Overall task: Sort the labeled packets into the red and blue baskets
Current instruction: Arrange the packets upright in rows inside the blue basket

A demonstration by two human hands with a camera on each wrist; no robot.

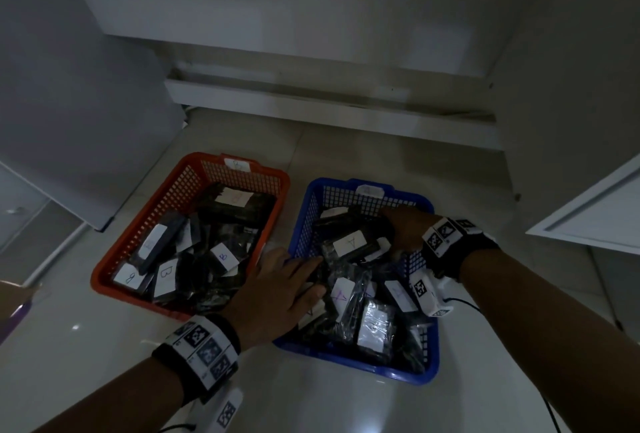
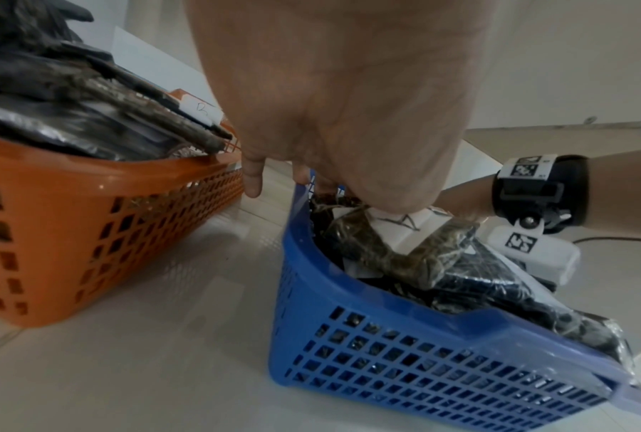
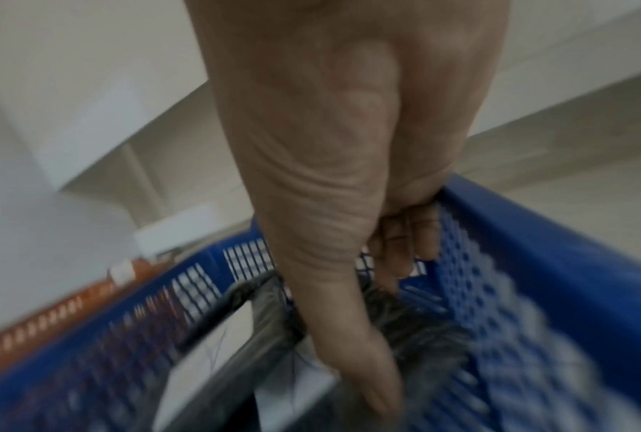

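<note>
A red basket (image 1: 166,197) (image 2: 89,204) on the left holds several dark packets with white labels marked B (image 1: 223,258). Beside it, a blue basket (image 1: 346,361) (image 2: 422,365) (image 3: 570,263) is heaped with dark packets marked A. My left hand (image 1: 294,273) (image 2: 330,117) lies flat over the blue basket's left rim, its fingers straight on the packets. My right hand (image 1: 405,228) (image 3: 348,175) reaches into the far right of the blue basket. Its thumb lies on one end of an A packet (image 1: 349,245) (image 3: 267,321) and its fingers curl behind. That view is blurred.
Both baskets stand on a pale tiled floor (image 1: 104,363) inside an open white cabinet. Open doors flank them at left (image 1: 86,121) and right (image 1: 595,221), and a low ledge (image 1: 329,110) runs behind. A cable (image 1: 464,303) trails from my right wrist.
</note>
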